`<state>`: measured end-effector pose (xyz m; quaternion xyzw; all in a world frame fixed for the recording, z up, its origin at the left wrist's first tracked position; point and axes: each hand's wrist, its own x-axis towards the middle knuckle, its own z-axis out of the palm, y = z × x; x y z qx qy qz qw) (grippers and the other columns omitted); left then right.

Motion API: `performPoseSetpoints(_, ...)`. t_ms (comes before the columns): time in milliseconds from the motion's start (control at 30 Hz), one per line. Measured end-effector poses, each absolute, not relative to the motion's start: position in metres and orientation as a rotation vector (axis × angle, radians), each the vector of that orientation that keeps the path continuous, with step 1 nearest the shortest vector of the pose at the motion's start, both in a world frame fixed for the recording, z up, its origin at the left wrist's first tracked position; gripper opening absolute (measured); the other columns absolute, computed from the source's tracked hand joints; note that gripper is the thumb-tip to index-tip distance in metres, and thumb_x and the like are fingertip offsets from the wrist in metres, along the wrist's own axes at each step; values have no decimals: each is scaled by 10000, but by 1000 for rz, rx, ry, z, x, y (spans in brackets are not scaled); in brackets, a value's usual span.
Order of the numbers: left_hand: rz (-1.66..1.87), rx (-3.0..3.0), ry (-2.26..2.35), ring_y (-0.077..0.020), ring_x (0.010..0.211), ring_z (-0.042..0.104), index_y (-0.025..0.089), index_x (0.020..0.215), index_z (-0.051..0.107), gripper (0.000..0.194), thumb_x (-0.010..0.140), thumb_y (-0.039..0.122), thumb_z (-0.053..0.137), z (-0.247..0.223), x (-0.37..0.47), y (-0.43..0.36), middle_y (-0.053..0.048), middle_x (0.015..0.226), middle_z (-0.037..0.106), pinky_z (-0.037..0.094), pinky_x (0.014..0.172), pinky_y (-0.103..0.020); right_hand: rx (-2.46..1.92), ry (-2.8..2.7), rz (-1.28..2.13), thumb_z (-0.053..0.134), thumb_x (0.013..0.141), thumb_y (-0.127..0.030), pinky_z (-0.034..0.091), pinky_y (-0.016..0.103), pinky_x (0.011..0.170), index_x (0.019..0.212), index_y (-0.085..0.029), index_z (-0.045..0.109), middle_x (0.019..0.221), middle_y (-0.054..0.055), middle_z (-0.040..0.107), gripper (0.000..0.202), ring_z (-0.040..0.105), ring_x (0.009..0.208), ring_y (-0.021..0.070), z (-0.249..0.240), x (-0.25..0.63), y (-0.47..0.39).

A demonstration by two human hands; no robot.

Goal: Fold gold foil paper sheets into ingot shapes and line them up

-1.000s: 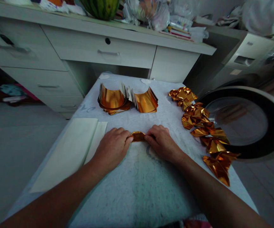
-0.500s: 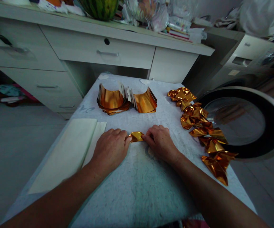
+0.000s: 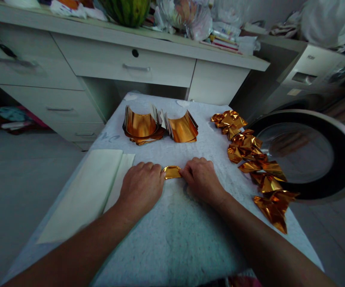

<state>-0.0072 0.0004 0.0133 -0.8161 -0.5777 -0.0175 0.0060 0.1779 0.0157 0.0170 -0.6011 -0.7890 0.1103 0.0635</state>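
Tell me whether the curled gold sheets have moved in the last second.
No. The curled gold sheets sit in the same spot against the far edge of the cloth-covered table.

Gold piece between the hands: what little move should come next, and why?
Maybe the right hand could gently twist its end of the gold piece while the left hand steadies the other: the hands hold opposite ends, the middle looks smooth, and the crumpled gold pieces on the right look scrunched.
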Motion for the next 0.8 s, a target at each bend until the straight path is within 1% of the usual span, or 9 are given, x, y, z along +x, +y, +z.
performPoseSetpoints(167, -53, -2557, -1808, -272, 791, 637, 167, 835, 643, 336, 969, 321, 375, 15, -7, 0, -107, 808, 689, 469, 708, -402, -1822, -2378, 322, 550, 951, -380, 302, 335, 711, 751, -186, 648, 830, 65, 651, 296, 549, 813, 212, 17, 178, 15)
performPoseSetpoints(367, -49, -2553, -1819, -257, 789, 639, 171, 824, 634, 317, 968, 295, 379, 17, -8, 0, -101, 803, 687, 467, 725, -389, -1837, -2349, 357, 570, 942, -377, 309, 332, 722, 750, -185, 650, 836, 65, 658, 283, 555, 826, 210, 19, 177, 16)
performPoseSetpoints(567, -37, -2554, -1809, -262, 786, 633, 177, 814, 612, 297, 963, 283, 378, 16, -7, -1, -101, 795, 677, 457, 711, -393, -1831, -2321, 378, 567, 942, -396, 295, 327, 711, 730, -183, 646, 816, 59, 650, 311, 542, 808, 204, 18, 177, 16)
performPoseSetpoints(633, -66, -2543, -1822, -256, 784, 623, 184, 826, 597, 259, 956, 290, 400, 15, -7, -1, -91, 791, 672, 448, 704, -384, -1823, -2309, 369, 572, 938, -410, 288, 324, 708, 723, -185, 639, 808, 54, 644, 318, 533, 800, 201, 16, 178, 17)
performPoseSetpoints(700, -117, -2530, -1850, -254, 780, 608, 182, 884, 579, 186, 941, 284, 434, 14, -8, -2, -82, 794, 664, 436, 689, -374, -1824, -2293, 364, 580, 933, -414, 282, 321, 705, 713, -186, 626, 801, 51, 638, 321, 526, 796, 199, 14, 179, 17)
performPoseSetpoints(800, -213, -2573, -1861, -243, 798, 586, 181, 958, 550, 113, 928, 236, 456, 12, -9, -1, -74, 843, 655, 423, 700, -359, -1819, -2248, 384, 612, 917, -394, 281, 319, 712, 741, -183, 611, 802, 45, 635, 275, 523, 796, 198, 11, 180, 17)
